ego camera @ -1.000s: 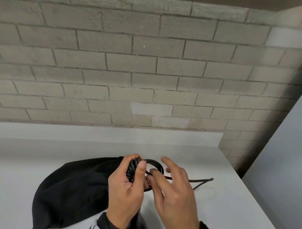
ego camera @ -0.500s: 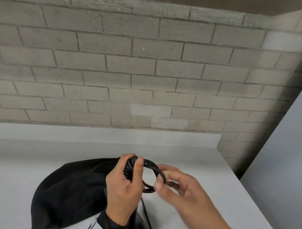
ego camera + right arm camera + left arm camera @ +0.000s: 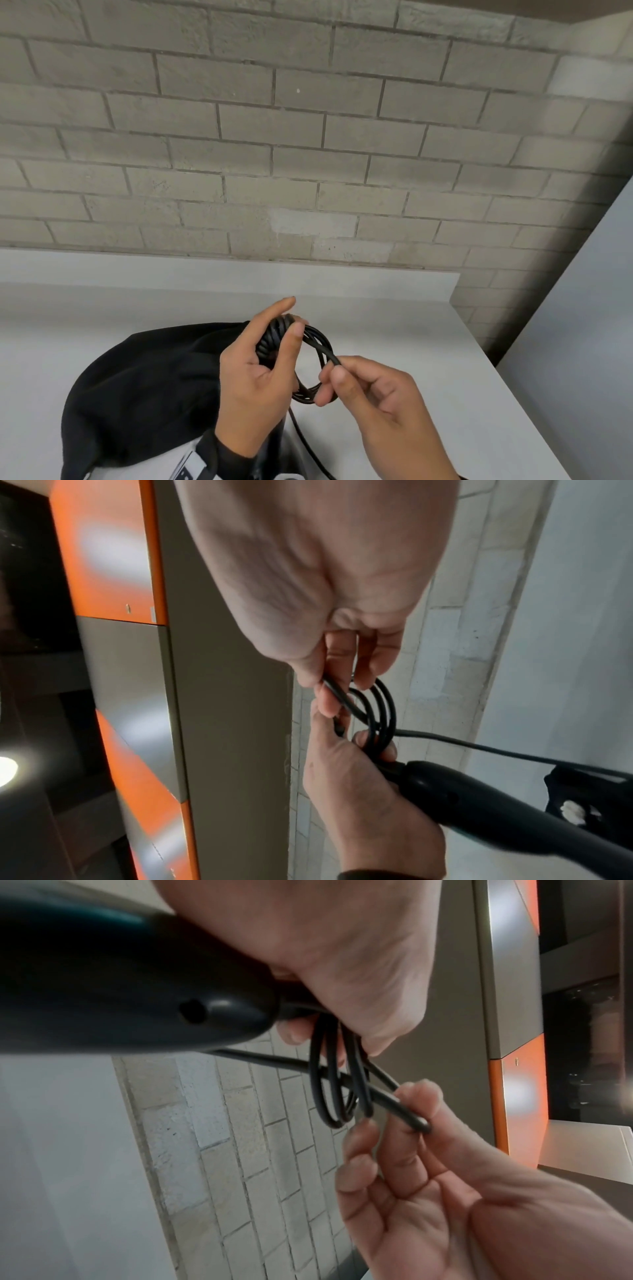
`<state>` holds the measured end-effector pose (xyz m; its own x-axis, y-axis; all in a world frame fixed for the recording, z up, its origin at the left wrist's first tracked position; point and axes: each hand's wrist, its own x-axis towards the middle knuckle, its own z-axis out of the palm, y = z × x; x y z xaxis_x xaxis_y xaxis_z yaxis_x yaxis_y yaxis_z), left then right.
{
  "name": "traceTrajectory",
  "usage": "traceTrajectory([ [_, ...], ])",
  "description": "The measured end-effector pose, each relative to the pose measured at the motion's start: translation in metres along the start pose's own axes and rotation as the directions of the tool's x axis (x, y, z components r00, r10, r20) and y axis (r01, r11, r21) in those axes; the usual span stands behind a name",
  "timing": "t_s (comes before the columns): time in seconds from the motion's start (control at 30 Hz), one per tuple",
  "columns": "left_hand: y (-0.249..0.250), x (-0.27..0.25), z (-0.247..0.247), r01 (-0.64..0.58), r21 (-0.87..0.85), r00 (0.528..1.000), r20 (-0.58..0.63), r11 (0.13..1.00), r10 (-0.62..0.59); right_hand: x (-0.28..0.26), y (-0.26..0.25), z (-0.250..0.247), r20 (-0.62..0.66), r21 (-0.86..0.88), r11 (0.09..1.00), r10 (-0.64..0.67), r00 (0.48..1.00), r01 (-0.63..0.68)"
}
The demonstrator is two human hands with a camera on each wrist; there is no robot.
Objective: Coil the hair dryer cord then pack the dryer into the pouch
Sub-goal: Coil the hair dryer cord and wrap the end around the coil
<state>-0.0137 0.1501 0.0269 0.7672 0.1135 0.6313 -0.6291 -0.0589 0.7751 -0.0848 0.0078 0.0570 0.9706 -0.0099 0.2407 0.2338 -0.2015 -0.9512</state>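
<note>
White tabletop (image 3: 428, 359) below both hands. Black pouch (image 3: 144, 383) flat on it, just behind and under the left hand (image 3: 260, 383), dryer not yet inside. Hair dryer (image 3: 113, 988) off the tabletop, black handle running back under the left wrist, cord end clamped in that hand. Left hand curled round the stacked loops of cord (image 3: 317, 346), thumb pressed over the bundle. Right hand (image 3: 376, 394) just beside, thumb and forefinger pinching one strand at the coil's near edge, other fingers loosely bent. Several loops already made; a loose length trailing down below the hands, end out of sight. Coiling judged well along but unfinished; packing untouched.
</note>
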Motion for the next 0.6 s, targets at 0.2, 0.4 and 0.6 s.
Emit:
traceTrajectory([
  [0.2, 0.001, 0.004, 0.000, -0.074, 0.102, 0.996, 0.066, 0.992, 0.068, 0.009, -0.016, -0.023, 0.131, 0.517, 0.765, 0.372, 0.919, -0.383],
  [0.4, -0.004, 0.009, 0.003, -0.070, 0.100, 0.996, 0.056, 0.993, 0.065, 0.008, -0.004, -0.062, 0.333, 0.594, 0.704, 0.224, 0.916, -0.388],
  [0.6, -0.007, 0.014, -0.002, -0.039, 0.120, 0.999, 0.023, 0.992, 0.036, -0.023, 0.034, -0.070, 0.094, 0.539, 0.823, 0.152, 0.984, -0.178],
])
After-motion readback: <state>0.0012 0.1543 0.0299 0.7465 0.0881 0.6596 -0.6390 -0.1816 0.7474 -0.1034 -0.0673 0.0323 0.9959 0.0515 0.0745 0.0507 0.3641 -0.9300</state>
